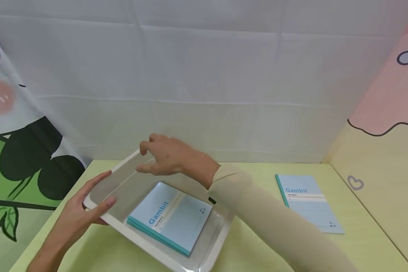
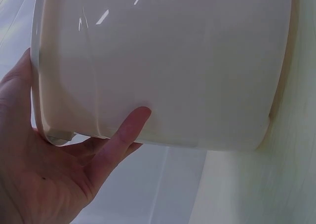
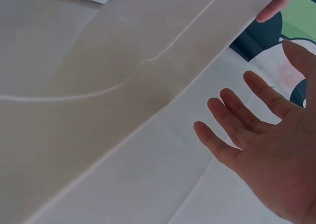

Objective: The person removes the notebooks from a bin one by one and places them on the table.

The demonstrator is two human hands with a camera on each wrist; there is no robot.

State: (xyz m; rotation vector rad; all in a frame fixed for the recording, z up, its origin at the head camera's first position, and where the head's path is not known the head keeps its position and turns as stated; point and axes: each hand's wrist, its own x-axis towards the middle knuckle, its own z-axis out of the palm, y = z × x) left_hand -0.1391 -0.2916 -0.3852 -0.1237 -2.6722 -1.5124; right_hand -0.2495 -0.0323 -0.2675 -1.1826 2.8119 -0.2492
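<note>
A white plastic tray (image 1: 129, 198) stands tilted at the left of the table. My left hand (image 1: 79, 213) grips its left end, thumb inside the wall and fingers behind it; the left wrist view shows this hand (image 2: 64, 169) at the tray's corner. Inside the tray lies a small stack of pale blue Gambit notebooks (image 1: 176, 215) with teal spines. Over the tray's far side hovers my right hand (image 1: 166, 155), holding nothing. In the right wrist view, the right hand's (image 3: 261, 140) fingers are spread and slightly bent, apart from the rim.
Another Gambit notebook (image 1: 306, 200) lies flat on the pale yellow-green table (image 1: 255, 241) to the right. A white cloth (image 1: 207, 75) hangs behind the table. Printed panels border it at left and right.
</note>
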